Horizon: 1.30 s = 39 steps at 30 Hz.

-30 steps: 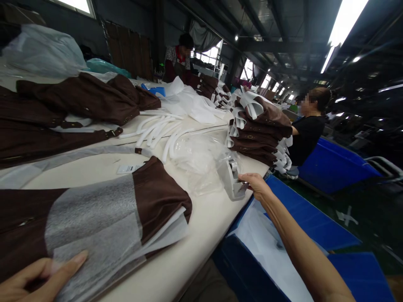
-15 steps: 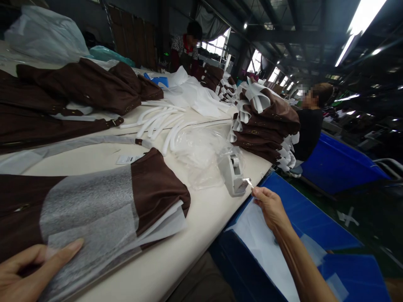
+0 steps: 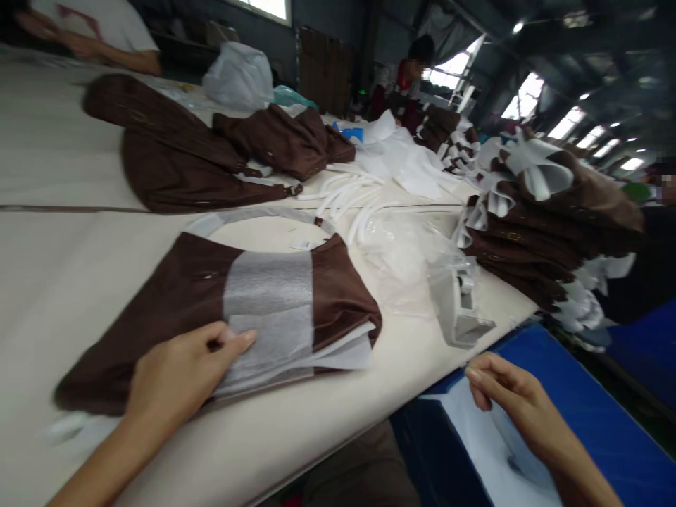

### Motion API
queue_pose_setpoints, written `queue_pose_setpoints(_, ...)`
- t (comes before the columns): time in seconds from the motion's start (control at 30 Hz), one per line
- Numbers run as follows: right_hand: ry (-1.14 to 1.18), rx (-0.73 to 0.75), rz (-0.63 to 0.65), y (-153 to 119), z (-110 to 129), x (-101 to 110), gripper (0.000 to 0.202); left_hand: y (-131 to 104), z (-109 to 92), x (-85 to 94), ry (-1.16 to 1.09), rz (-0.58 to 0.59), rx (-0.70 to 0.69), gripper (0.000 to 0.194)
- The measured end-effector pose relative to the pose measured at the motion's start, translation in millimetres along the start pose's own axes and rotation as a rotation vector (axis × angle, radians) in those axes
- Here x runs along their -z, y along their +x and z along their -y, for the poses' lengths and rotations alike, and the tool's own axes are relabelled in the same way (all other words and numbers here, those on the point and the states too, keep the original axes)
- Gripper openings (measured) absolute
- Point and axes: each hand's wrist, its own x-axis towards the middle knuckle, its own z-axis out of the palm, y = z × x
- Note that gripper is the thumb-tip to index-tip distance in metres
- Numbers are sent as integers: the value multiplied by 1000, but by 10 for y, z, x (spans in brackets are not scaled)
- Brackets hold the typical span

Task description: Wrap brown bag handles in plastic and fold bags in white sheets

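A brown bag lies on the cream table, a sheet of thin white paper wrapped round its middle. My left hand pinches the paper's edge against the bag. My right hand is past the table's front edge, thumb and forefinger pressed together; whatever is between them is too small to make out. Just beyond it a grey tape dispenser stands near the edge. The bag's handle, wrapped in white, arches behind it beside a small white tag.
Stacked brown bags stand at the right, beside clear plastic bags. More brown bags, white tubes and white sheets lie further back. A blue box is below the table edge. People are at the far side.
The view has swung left, bringing the whole bag into sight. My right hand has drawn away from the dispenser toward me. My left hand still pinches the paper.
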Motion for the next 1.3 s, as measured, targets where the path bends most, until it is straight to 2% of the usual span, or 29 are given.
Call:
queue_pose_setpoints(0.1,-185,145,494,60,668,-80,33,-56,-18,-5,50,-20,-14,39)
queue_pose_setpoints(0.2,-279,239,869,337,1311,-426,28,-77,-13,-34,30,-43,-33,40)
queue_pose_setpoints(0.27,-295,293,1067,598,1607,-785,22,-83,2,-47,16,-51,-47,39)
queue_pose_setpoints(0.33,-344,324,1223,875,1779,-1172,18,-87,19,-53,2,-55,-50,39)
queue_pose_setpoints(0.4,-499,390,1284,1122,1865,-1521,16,-88,31,-56,-16,-57,-63,39)
queue_pose_setpoints(0.47,-734,484,1243,1303,1914,-1791,20,-88,40,-58,-29,-57,-72,38)
queue_pose_setpoints(0.53,-954,599,1124,1407,1951,-1972,27,-86,47,-62,-31,-52,-68,38)
queue_pose_setpoints(0.67,-1195,836,897,1446,1982,-2152,29,-82,68,-72,-24,-35,-54,38)
queue_pose_setpoints(0.8,-1473,937,921,1440,1965,-2256,9,-77,84,-75,-29,-26,-59,38)
queue_pose_setpoints(0.87,-1575,964,929,1479,1965,-2286,14,-75,83,-75,-31,-20,-55,38)
queue_pose_setpoints(0.93,-1613,954,872,1559,1974,-2269,28,-76,79,-77,-27,-18,-49,38)
queue_pose_setpoints(1.03,-1550,846,740,1722,1955,-2104,48,-79,74,-79,-12,-17,-35,38)
queue_pose_setpoints(1.1,-1417,758,603,1796,1886,-1892,44,-77,66,-72,-1,-12,-22,38)
queue_pose_setpoints(1.2,-1024,655,352,1732,1684,-1447,31,-70,35,-47,23,6,-17,38)
queue_pose_setpoints(1.3,-562,505,160,1433,1422,-906,33,-48,33,-35,71,39,-8,41)
